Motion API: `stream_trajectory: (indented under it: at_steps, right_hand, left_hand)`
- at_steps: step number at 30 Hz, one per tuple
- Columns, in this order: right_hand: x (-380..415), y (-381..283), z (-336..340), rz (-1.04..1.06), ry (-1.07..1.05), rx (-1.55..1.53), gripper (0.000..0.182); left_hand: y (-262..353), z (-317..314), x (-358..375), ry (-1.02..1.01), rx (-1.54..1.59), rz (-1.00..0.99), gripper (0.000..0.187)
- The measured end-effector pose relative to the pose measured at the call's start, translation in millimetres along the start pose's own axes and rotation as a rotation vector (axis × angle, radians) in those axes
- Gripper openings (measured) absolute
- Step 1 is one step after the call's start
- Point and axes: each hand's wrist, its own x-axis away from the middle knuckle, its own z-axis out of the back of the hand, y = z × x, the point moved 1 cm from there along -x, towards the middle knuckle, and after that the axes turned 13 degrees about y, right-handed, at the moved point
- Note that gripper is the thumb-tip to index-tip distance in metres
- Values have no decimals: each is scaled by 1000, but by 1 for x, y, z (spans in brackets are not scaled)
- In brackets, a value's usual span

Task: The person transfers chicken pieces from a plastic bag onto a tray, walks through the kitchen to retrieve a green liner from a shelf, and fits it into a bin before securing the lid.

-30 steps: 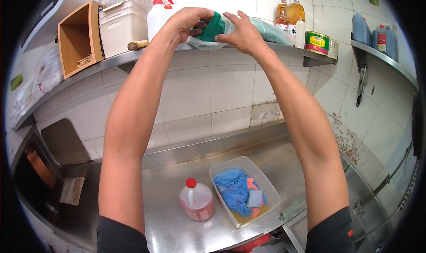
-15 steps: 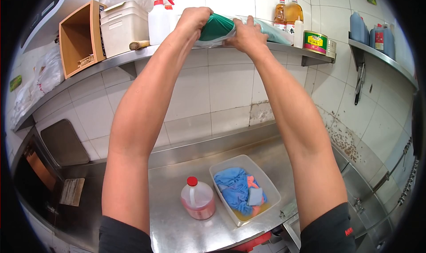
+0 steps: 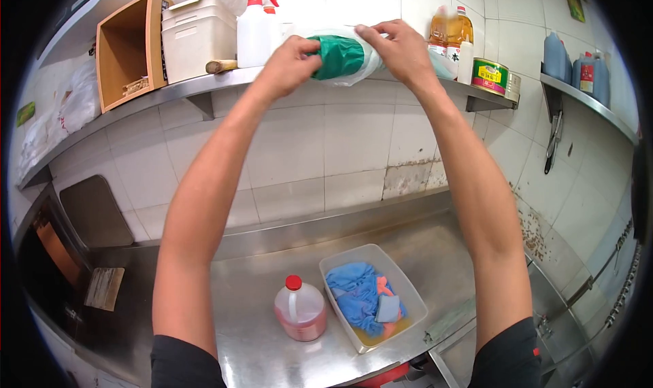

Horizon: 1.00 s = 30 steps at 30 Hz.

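A green plastic bundle [image 3: 339, 57] in a clear plastic wrapper [image 3: 373, 63] is held up at the shelf's front edge. On its left side, my left hand [image 3: 292, 65] pinches the green part with curled fingers. My right hand [image 3: 400, 46] grips the clear wrapper at the upper right, thumb and fingers pressed together. White spray bottles [image 3: 255, 38] stand just left of the bundle, and bottles of amber liquid [image 3: 450, 31] are to the right of my right hand.
Below on the steel counter [image 3: 252, 286] are a jug of pink liquid [image 3: 300, 311] and a tub [image 3: 416, 306] with blue cloths [image 3: 354, 293]. The shelf [image 3: 183, 90] also bears a wooden box [image 3: 129, 55], white containers [image 3: 197, 34] and a green-yellow can [image 3: 490, 76].
My hands have moved a little apart, the right one shifting rightward. The green bundle now hangs lower, in front of the shelf edge, and more of the clear wrapper shows. The view has shifted slightly.
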Motion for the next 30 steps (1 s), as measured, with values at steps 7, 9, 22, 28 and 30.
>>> stream_trajectory:
  at_steps: [7, 9, 22, 28, 30]
  right_hand:
    - [-2, 0, -51, -44, -289, 216, 37]
    - [-9, 12, -46, -282, -178, -260, 32]
    - [5, -2, -52, -511, -272, -194, 20]
    - [20, 3, -38, -778, -231, -645, 19]
    - [20, 0, -35, -759, -232, -615, 19]
  left_hand:
    - [-21, -27, 18, 429, -401, -140, 35]
    - [-26, -23, 19, 434, -359, -141, 35]
    - [-37, -25, 13, 549, -294, -91, 22]
    - [-24, -20, 7, 480, -277, -40, 23]
    - [-17, -18, 8, 558, -265, 43, 23]
